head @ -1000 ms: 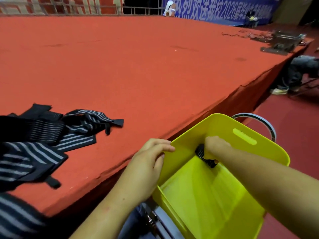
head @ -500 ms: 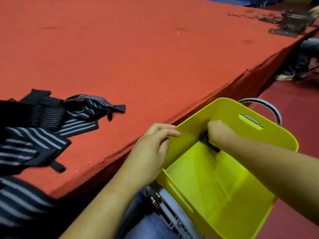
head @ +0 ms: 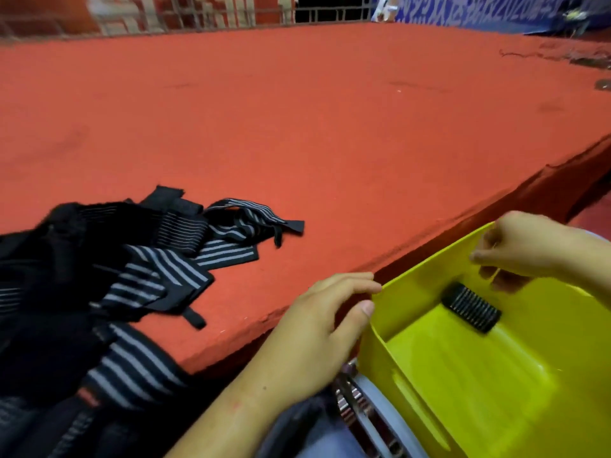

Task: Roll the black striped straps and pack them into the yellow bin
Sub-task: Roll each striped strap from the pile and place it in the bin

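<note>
- Head view, the only angle there is: one rolled strap (head: 471,307) sits inside the yellow bin (head: 496,401), lying on its side on the floor of it, tucked up near the far wall. Nothing's touching it.
- Right hand (head: 529,249) hangs over the bin's far rim, just above that roll. Its fingers (head: 489,257) are loosely curled and a bit spread, with nothing in them. It's slightly blurred, so I can't say more.
- Left hand (head: 317,328) is at the bin's near corner, fingers together and pretty straight along the rim, thumb pressed on the wall. Looks like steadying to me, not a proper grab.
- The rest of the black striped straps (head: 158,276) are a tangled heap on the red surface (head: 297,127), left of the bin and spilling off the near edge.
- Handling guess: soft, light, stretchy elastic that flops and snags on its neighbours. I'd pinch one by a plain black end tab (head: 294,225), pull it free, then roll from that end. The roll looks like it could spring loose unless it's packed snug against the wall.
</note>
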`<state>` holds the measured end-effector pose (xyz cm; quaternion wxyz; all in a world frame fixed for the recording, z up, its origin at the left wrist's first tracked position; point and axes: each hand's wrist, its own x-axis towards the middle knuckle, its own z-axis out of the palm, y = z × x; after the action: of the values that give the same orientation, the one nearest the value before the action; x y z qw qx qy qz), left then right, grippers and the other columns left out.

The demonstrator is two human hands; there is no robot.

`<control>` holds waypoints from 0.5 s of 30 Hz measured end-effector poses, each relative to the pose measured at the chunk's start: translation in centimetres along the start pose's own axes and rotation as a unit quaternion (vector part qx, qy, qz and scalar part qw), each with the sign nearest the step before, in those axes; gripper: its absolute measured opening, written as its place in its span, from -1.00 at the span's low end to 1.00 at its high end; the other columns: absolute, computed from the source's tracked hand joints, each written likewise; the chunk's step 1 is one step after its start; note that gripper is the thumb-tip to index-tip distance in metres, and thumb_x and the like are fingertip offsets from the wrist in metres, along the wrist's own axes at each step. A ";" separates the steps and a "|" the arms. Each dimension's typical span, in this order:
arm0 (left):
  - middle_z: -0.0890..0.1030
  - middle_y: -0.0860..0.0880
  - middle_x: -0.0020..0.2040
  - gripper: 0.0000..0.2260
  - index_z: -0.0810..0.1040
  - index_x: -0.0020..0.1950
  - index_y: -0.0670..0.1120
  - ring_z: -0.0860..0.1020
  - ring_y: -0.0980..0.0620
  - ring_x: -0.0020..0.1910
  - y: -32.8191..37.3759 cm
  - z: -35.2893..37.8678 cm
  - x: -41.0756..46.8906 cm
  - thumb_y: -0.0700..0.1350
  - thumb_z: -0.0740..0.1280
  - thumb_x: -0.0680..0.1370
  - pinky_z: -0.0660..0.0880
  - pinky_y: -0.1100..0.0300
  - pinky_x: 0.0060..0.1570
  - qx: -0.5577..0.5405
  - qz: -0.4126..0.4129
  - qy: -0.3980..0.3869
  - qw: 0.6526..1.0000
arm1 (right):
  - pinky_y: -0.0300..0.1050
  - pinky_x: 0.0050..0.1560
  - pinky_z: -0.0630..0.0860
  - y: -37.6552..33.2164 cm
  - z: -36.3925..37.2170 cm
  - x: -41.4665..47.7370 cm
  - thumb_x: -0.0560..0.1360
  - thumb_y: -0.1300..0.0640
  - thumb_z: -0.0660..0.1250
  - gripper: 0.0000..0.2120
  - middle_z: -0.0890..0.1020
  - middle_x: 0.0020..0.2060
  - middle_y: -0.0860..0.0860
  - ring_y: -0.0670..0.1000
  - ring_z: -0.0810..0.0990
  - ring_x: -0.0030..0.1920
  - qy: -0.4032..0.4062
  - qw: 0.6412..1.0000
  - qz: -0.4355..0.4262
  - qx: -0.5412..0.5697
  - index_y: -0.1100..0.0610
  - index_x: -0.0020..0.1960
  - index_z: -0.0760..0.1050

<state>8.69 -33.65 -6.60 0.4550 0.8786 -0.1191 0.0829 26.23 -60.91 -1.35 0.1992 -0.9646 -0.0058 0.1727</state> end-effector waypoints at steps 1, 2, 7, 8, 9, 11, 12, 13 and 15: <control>0.54 0.25 0.35 -0.78 0.60 0.31 0.09 0.42 0.34 0.40 -0.5 -1.3 -0.8 -0.04 0.29 0.69 0.27 0.40 0.39 0.009 -0.008 0.016 1.000 | 0.08 -0.36 0.68 -1.3 -0.7 -1.2 0.61 0.21 0.42 -0.82 0.73 -0.38 0.11 0.18 0.73 -0.41 0.037 0.998 -0.046 0.035 0.25 -0.15 0.65; 0.56 0.25 0.33 -0.78 0.60 0.31 0.09 0.43 0.33 0.38 -1.2 -2.6 -1.6 -0.05 0.30 0.68 0.27 0.42 0.38 0.026 -0.019 0.032 0.999 | 0.12 -0.38 0.67 -3.0 -1.1 -2.4 0.60 0.19 0.43 -0.82 0.71 -0.40 0.10 0.19 0.71 -0.44 0.068 0.990 -0.096 0.081 0.21 -0.16 0.65; 0.59 0.30 0.21 -0.77 0.62 0.25 0.13 0.48 0.33 0.28 -5.5 -9.4 -7.0 -0.10 0.38 0.62 0.27 0.51 0.23 0.114 -0.113 0.113 0.981 | -0.02 -0.56 0.56 -12.6 1.7 -9.0 0.54 0.12 0.42 -0.84 0.62 -0.46 0.21 0.13 0.60 -0.55 -0.014 0.927 -0.263 0.266 0.04 -0.22 0.67; 0.59 0.30 0.19 -0.77 0.62 0.23 0.14 0.49 0.32 0.27 -6.4 -10.4 -8.0 -0.10 0.40 0.61 0.28 0.51 0.21 0.127 -0.131 0.128 0.975 | -0.01 -0.54 0.57 -14.2 2.8 -10.2 0.53 0.12 0.43 -0.85 0.62 -0.45 0.20 0.15 0.61 -0.54 -0.054 0.920 -0.289 0.258 0.04 -0.21 0.67; 0.60 0.30 0.17 -0.76 0.63 0.22 0.15 0.50 0.31 0.26 -7.1 -11.5 -9.2 -0.10 0.43 0.59 0.28 0.51 0.23 0.138 -0.151 0.146 0.968 | 0.01 -0.51 0.58 -15.9 4.2 -11.1 0.54 0.11 0.43 -0.86 0.63 -0.45 0.18 0.15 0.63 -0.51 -0.093 0.915 -0.316 0.231 0.03 -0.20 0.67; 0.59 0.31 0.16 -0.74 0.62 0.21 0.16 0.49 0.32 0.26 -8.5 -13.7 -11.5 -0.10 0.46 0.56 0.27 0.50 0.26 0.173 -0.180 0.165 0.954 | 0.02 -0.42 0.60 -19.1 6.9 -11.9 0.55 0.04 0.42 -0.85 0.68 -0.41 0.06 0.07 0.66 -0.46 -0.128 0.916 -0.358 0.129 -0.01 -0.19 0.66; 0.56 0.33 0.18 -0.72 0.61 0.22 0.17 0.46 0.33 0.26 -9.1 -14.5 -12.3 -0.09 0.47 0.55 0.26 0.50 0.28 0.189 -0.190 0.170 0.948 | -0.08 -0.37 0.59 -20.5 8.2 -12.0 0.54 0.00 0.41 -0.86 0.69 -0.38 -0.02 -0.03 0.66 -0.44 -0.126 0.914 -0.379 0.073 -0.04 -0.18 0.66; 0.53 0.34 0.20 -0.71 0.59 0.23 0.19 0.44 0.33 0.27 -9.7 -15.3 -13.4 -0.08 0.47 0.55 0.24 0.49 0.29 0.205 -0.203 0.175 0.941 | -0.25 -0.35 0.53 -22.0 9.5 -11.8 0.53 -0.03 0.41 -0.87 0.69 -0.35 -0.10 -0.13 0.65 -0.39 -0.114 0.910 -0.399 0.023 -0.06 -0.17 0.66; 0.45 0.39 0.27 -0.70 0.56 0.25 0.23 0.37 0.33 0.32 -10.8 -16.7 -15.0 -0.03 0.45 0.55 0.21 0.47 0.34 0.232 -0.222 0.188 0.928 | -0.39 -0.20 0.45 -24.4 12.2 -10.3 0.51 -0.07 0.44 -0.92 0.70 -0.25 -0.17 -0.23 0.63 -0.26 -0.071 0.909 -0.410 -0.034 -0.09 -0.07 0.67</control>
<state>-3.27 -11.97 -9.27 0.2595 0.9319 0.1892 0.1683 13.86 -34.55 0.96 0.2188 -0.8687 -0.4207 0.1432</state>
